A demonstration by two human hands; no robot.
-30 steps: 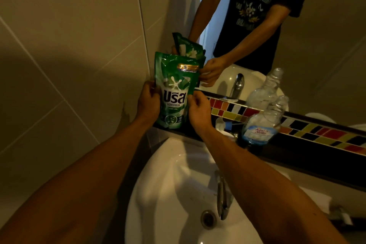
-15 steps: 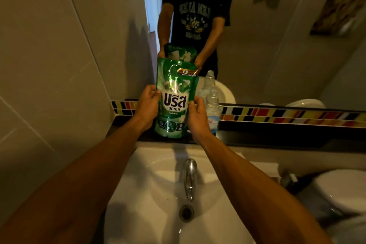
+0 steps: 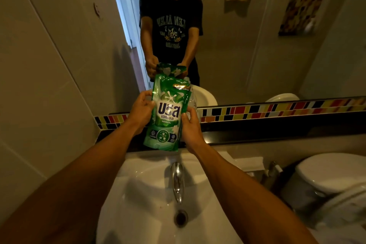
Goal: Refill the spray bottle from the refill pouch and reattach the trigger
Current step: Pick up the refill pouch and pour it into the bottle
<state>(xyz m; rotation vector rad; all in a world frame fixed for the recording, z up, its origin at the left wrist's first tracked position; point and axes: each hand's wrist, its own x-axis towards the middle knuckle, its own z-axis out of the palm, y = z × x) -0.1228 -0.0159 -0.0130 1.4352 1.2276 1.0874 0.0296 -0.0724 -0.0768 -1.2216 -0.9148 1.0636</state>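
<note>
A green refill pouch with white lettering is held upright over the dark ledge behind the sink. My left hand grips its left edge. My right hand holds its right edge. The clear spray bottle stands on the ledge right behind the pouch, mostly hidden, with only a sliver showing past the pouch's right side. No trigger head is in sight.
A white sink with a chrome tap lies below my arms. A mirror above a coloured tile strip reflects a person. A toilet stands at the right, a tiled wall at the left.
My head has turned and pulled back, so the sink and mirror are now centred. The pouch has moved right in front of the bottle, which is now nearly covered. Both hands keep their grip.
</note>
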